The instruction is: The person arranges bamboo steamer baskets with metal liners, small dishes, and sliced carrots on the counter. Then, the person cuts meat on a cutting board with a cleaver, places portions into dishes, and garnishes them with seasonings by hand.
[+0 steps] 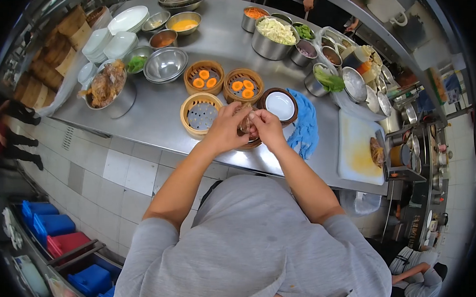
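Brown and glossy, a small piece of food sits between the person's two hands in the head view, held at the near edge of the steel table. The left hand cups it from the left, fingers wrapped over its far side; the right hand pinches it from the right with thumb and fingertips. The hands are together, closed on the piece, which they largely cover, so its full shape cannot be told. A round steamer shows just below them, mostly hidden by the hands.

Both bare forearms reach forward and slant inward from the grey short sleeves, meeting in front of the person's middle, elbows bent and spread wide. The left wrist bends toward the right, the right wrist toward the left.

Just left of the left hand stands a pale bamboo steamer with a perforated base. Beyond the hands is a steamer holding orange slices; beside the right hand, a white dish and, farther right, a crumpled blue cloth.
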`<state>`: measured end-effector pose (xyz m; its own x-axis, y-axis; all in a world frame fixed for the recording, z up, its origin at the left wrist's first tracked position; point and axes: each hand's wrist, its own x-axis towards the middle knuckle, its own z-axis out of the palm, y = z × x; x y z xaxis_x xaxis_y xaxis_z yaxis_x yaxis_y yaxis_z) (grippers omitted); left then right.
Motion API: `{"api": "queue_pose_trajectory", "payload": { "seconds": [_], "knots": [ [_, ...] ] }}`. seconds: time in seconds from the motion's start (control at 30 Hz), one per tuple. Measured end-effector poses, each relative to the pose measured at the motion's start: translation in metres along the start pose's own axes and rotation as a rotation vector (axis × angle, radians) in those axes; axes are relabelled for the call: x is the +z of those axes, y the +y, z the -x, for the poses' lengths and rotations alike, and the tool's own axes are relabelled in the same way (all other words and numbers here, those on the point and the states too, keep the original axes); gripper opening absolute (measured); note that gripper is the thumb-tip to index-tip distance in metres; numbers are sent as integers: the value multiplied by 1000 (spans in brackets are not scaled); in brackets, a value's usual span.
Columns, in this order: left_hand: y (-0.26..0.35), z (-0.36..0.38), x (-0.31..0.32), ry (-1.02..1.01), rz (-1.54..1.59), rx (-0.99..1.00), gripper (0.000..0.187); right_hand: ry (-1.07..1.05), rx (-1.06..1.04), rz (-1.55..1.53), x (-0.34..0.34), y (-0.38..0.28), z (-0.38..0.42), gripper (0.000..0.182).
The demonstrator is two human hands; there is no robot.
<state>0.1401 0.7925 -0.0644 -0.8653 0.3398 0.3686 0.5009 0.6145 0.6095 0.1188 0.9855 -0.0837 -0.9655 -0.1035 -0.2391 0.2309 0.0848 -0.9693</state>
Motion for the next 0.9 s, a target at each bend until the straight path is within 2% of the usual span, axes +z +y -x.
{"api": "queue_pose_trajectory", "payload": {
  "seconds": [0.07,0.1,0.17,0.2,0.27,0.3,0.37,0.4,0.43,0.47,0.53,0.6,0.67,0.87,0.9],
  "knots": [
    [-5,-3,7,130,9,29,50,-18,-81,107,-9,-7,-4,18],
    [-8,-7,8,126,9,32,50,-39,-163,224,-14,-10,-7,17],
    [-16,-17,6,-4,65,-123,27,-30,-180,195,-24,-8,-16,16],
    [-14,-22,2,-5,66,-123,27,-25,-198,166,-27,-6,-20,16],
    [-10,-28,-8,-152,57,-310,17,4,-271,241,-27,-2,-28,21],
    [-6,-31,-15,-153,55,-312,17,129,-586,532,-23,-4,-30,22],
    [2,-37,-23,-197,302,-516,19,264,-898,821,-24,-4,-40,24],
    [0,-37,-18,-200,299,-513,19,104,-814,738,-26,-4,-47,24],
    [-6,-35,-11,-66,341,-429,21,-56,-729,652,-28,-3,-52,23],
    [-12,-33,-5,69,381,-347,24,-55,-730,650,-30,-2,-54,23],
    [-20,-28,-1,95,289,-276,29,-56,-359,544,-22,-31,-40,19],
    [-25,-25,-1,123,197,-209,34,-82,-378,520,-18,-39,-35,20],
    [-26,-27,-5,-103,281,-296,39,-104,-403,497,-15,-41,-35,20],
    [-5,-28,-14,-53,306,-333,34,-46,-376,304,-10,-34,-45,23],
    [-5,-27,-12,-53,307,-333,34,-48,-339,196,-10,-33,-46,26]
  ]
}}
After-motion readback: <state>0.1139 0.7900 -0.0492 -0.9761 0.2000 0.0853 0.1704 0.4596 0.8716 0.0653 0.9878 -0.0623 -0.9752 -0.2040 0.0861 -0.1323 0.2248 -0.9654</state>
